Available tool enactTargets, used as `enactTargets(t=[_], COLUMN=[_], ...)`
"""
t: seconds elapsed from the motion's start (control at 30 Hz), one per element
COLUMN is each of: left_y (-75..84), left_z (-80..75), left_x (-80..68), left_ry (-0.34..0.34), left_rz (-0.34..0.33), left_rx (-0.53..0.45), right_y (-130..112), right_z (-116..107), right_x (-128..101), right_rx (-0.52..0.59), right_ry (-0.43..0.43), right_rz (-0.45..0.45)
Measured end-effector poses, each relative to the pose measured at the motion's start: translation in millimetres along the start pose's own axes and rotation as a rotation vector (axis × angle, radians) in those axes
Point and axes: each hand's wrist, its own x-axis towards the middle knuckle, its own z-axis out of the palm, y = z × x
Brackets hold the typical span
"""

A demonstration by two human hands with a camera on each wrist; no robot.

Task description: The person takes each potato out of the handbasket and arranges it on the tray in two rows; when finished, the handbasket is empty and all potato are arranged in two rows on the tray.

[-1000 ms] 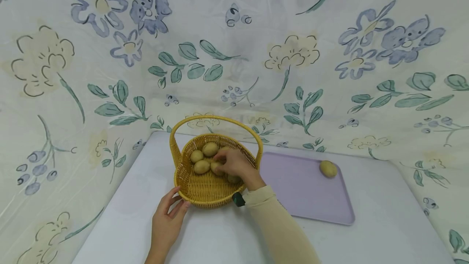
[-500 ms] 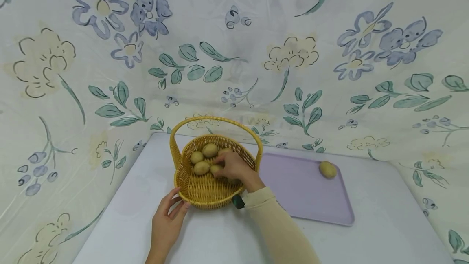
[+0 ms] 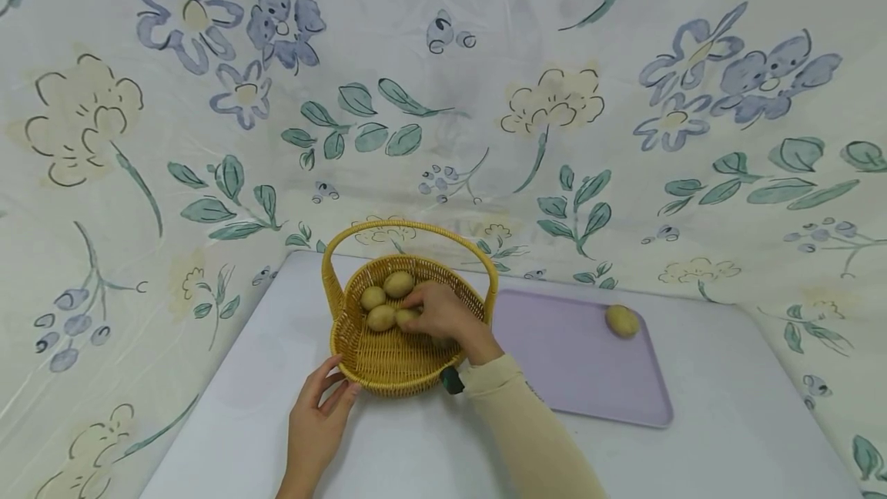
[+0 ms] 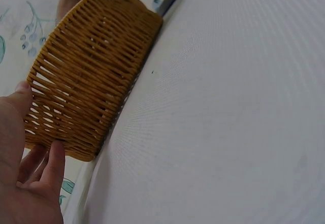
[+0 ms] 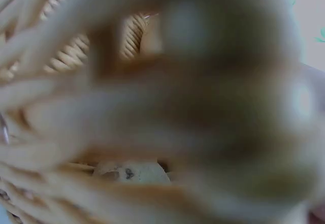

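Observation:
A yellow woven basket (image 3: 398,383) with a tall arched handle (image 3: 409,223) stands on the table. My left hand (image 3: 315,422) holds its front left side; in the left wrist view, thumb and fingers of that hand (image 4: 30,183) lie against the weave. My right hand (image 3: 446,313) reaches inside, thumb and fingers on a potato (image 3: 406,319) that it partly covers. Beside that lie more potatoes: one at the back (image 3: 399,284), one at the left (image 3: 373,299) and one nearer the front (image 3: 381,319). Blurred basket weave (image 5: 61,102) fills much of the right wrist view.
Right of the basket lies a flat lilac tray (image 3: 582,360) with a single potato (image 3: 622,321) in its far right corner. The white table (image 3: 721,422) meets a flower-patterned backdrop (image 3: 485,145) behind and at both sides.
My right hand has shifted slightly within the basket, now covering more of the potatoes beneath and behind it. The left hand, basket and tray stay where they were.

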Motion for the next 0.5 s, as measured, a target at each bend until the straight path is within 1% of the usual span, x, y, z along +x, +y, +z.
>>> enactTargets(t=[0.13, 0.23, 0.37, 0.5], left_y=[0.0, 0.4, 1.2, 0.9], left_z=[-0.4, -0.5, -0.5, -0.7], left_x=[-0.1, -0.2, -0.2, -0.5], left_ry=[0.002, 0.001, -0.001, -0.001], left_rz=[0.005, 0.008, -0.001, -0.011], left_rx=[0.018, 0.026, 0.023, 0.02], right_y=[-3, -5, -9, -14], right_z=[-1, -4, -12, -21], right_x=[-2, -6, -13, -22], right_rx=[0.013, 0.042, 0.095, 0.13], right_ry=[0.003, 0.018, 0.041, 0.056], right_rz=[-0.002, 0.014, 0.023, 0.005])
